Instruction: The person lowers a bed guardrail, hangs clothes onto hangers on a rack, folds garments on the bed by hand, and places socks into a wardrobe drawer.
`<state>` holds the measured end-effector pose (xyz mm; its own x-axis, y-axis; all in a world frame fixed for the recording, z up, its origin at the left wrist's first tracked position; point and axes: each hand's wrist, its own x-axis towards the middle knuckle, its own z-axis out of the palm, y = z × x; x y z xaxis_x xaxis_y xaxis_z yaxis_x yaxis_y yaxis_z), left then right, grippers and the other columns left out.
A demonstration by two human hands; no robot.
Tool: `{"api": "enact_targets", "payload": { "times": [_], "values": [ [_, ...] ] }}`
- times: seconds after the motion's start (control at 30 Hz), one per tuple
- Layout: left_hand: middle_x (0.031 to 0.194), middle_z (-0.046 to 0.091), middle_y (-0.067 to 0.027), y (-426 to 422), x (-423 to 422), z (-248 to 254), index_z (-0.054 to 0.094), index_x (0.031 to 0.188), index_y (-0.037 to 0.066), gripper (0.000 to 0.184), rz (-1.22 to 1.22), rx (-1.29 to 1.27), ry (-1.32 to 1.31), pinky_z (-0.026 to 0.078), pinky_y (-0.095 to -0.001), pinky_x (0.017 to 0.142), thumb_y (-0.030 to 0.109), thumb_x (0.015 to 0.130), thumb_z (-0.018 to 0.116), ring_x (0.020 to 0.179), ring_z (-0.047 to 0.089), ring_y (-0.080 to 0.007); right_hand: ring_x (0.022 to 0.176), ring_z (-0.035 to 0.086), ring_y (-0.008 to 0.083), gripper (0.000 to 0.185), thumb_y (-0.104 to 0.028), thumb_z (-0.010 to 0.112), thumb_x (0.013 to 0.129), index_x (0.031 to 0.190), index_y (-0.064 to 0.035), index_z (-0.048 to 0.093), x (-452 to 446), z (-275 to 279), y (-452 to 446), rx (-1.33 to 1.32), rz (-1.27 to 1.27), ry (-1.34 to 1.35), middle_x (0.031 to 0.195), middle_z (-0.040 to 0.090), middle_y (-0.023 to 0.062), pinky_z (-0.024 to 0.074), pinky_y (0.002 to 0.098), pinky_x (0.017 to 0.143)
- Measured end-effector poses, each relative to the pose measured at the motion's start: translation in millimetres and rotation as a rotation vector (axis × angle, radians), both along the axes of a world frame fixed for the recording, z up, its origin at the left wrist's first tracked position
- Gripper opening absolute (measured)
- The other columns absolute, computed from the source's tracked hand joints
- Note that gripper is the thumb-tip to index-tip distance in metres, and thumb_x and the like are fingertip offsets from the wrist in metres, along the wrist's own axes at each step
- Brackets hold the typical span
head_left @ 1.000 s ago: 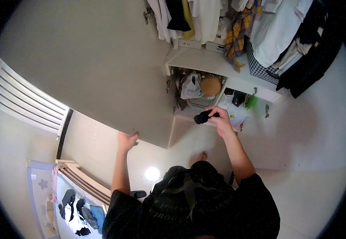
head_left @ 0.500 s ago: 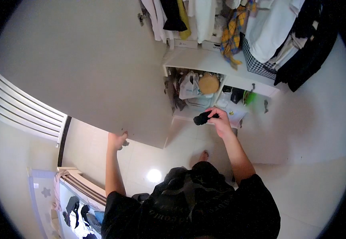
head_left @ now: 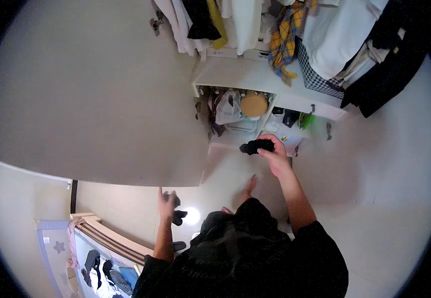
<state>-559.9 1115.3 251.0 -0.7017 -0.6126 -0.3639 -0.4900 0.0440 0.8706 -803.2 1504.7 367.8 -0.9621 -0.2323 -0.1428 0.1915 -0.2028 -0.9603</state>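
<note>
In the head view, my right hand (head_left: 276, 156) grips a small bunched black cloth (head_left: 256, 146) between thumb and fingers, in front of the low cabinet. Its folds hide what kind of cloth it is. My left hand (head_left: 166, 204) is just below the lower edge of the large pale wardrobe door (head_left: 101, 109), one finger pointing up at that edge. A dark, sock-like cloth (head_left: 178, 217) hangs from this hand, whose other fingers are curled and slightly blurred.
An open cabinet shelf (head_left: 235, 124) holds a white plastic bag (head_left: 229, 107) and a round tan object (head_left: 254, 104). Above hang clothes (head_left: 247, 25), beside a houndstooth box (head_left: 317, 74). At lower left, clothes lie on a bed (head_left: 101, 275). A dark slipper (head_left: 178, 246) is on the floor.
The door has swung toward me, its lower edge now nearer. My left hand has moved down and right, off the door's face, with the dark cloth. My right hand still holds its black cloth.
</note>
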Motion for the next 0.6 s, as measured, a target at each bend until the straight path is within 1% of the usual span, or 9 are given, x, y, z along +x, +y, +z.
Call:
{"api": "enact_targets", "payload": {
  "times": [0.03, 0.13, 0.23, 0.3, 0.37, 0.43, 0.5, 0.57, 0.6],
  "values": [
    [0.128, 0.058, -0.0202, 13, -4, 3, 0.006, 0.158, 0.007, 0.092, -0.045, -0.016, -0.043, 0.052, -0.0382, 0.089, 0.03, 0.093, 0.067, 0.105, 0.062, -0.0269, 0.096, 0.06, 0.0145, 0.04, 0.008, 0.07, 0.078, 0.114, -0.0062, 0.06, -7, -1, 2, -0.012, 0.002, -0.007, 0.108, 0.063, 0.0036, 0.0501, 0.0278, 0.08],
    [0.114, 0.062, -0.0181, 30, -34, -17, 0.009, 0.155, 0.007, 0.086, 0.133, -0.063, -0.029, 0.053, -0.0378, 0.083, 0.025, 0.091, 0.064, 0.097, 0.063, -0.0244, 0.089, 0.06, 0.0132, 0.043, 0.006, 0.073, 0.078, 0.116, -0.0074, 0.06, -32, -10, 7, -0.042, -0.053, 0.003, 0.106, 0.063, 0.0035, 0.0504, 0.0272, 0.073],
    [0.097, 0.06, -0.0136, 57, -78, 25, 0.028, 0.14, 0.006, 0.063, 0.323, 0.27, -0.093, 0.052, -0.0357, 0.069, 0.02, 0.089, 0.063, 0.082, 0.061, -0.0213, 0.083, 0.06, 0.0129, 0.048, 0.007, 0.075, 0.076, 0.119, -0.0092, 0.059, -59, -19, 16, -0.106, -0.052, -0.036, 0.103, 0.063, 0.0039, 0.0501, 0.0266, 0.066],
    [0.088, 0.057, -0.007, 64, -102, -16, 0.041, 0.117, 0.008, 0.037, 0.444, 0.519, 0.018, 0.039, -0.0272, 0.047, 0.02, 0.088, 0.061, 0.065, 0.054, -0.0139, 0.081, 0.059, 0.0123, 0.047, 0.009, 0.073, 0.077, 0.118, -0.0081, 0.057, -72, -24, 22, -0.099, -0.039, -0.035, 0.101, 0.061, 0.0033, 0.0484, 0.0259, 0.064],
    [0.097, 0.061, -0.0085, 81, -130, -16, 0.053, 0.122, 0.007, 0.037, 0.123, 0.665, 0.063, 0.04, -0.0275, 0.047, 0.022, 0.09, 0.06, 0.068, 0.056, -0.0138, 0.08, 0.058, 0.0118, 0.046, 0.01, 0.072, 0.077, 0.116, -0.0078, 0.057, -92, -26, 26, -0.07, -0.026, -0.054, 0.099, 0.06, 0.0029, 0.0475, 0.0256, 0.062],
    [0.11, 0.064, -0.0099, 127, -178, 59, 0.057, 0.133, 0.005, 0.042, 0.01, 0.619, 0.058, 0.049, -0.0292, 0.059, 0.021, 0.094, 0.058, 0.078, 0.06, -0.0147, 0.078, 0.058, 0.0114, 0.046, 0.011, 0.073, 0.075, 0.114, -0.0081, 0.057, -103, -22, 29, -0.02, -0.01, -0.113, 0.096, 0.06, 0.0026, 0.0473, 0.0257, 0.061],
    [0.118, 0.064, -0.0094, 147, -213, 43, 0.048, 0.146, 0.006, 0.051, -0.219, 0.46, 0.217, 0.054, -0.0304, 0.077, 0.02, 0.098, 0.059, 0.091, 0.062, -0.0158, 0.08, 0.059, 0.0112, 0.044, 0.01, 0.074, 0.075, 0.112, -0.007, 0.057, -115, -33, 30, -0.037, 0.079, -0.054, 0.096, 0.061, 0.0021, 0.0486, 0.0257, 0.064],
    [0.121, 0.063, -0.0082, 172, -251, 86, 0.046, 0.146, 0.005, 0.051, -0.415, 0.396, 0.197, 0.051, -0.0331, 0.092, 0.018, 0.099, 0.061, 0.103, 0.061, -0.0174, 0.083, 0.059, 0.0111, 0.043, 0.009, 0.075, 0.075, 0.111, -0.0058, 0.057, -128, -40, 28, -0.031, 0.185, -0.002, 0.096, 0.061, 0.0019, 0.0496, 0.0256, 0.067],
    [0.12, 0.063, -0.0089, 179, -269, 96, 0.045, 0.147, 0.005, 0.054, -0.516, 0.307, 0.174, 0.052, -0.0327, 0.09, 0.019, 0.098, 0.063, 0.104, 0.06, -0.0175, 0.083, 0.06, 0.0112, 0.043, 0.009, 0.076, 0.075, 0.11, -0.0051, 0.057, -135, -42, 25, -0.016, 0.243, 0.017, 0.097, 0.062, 0.002, 0.05, 0.0255, 0.069]
  ]
}}
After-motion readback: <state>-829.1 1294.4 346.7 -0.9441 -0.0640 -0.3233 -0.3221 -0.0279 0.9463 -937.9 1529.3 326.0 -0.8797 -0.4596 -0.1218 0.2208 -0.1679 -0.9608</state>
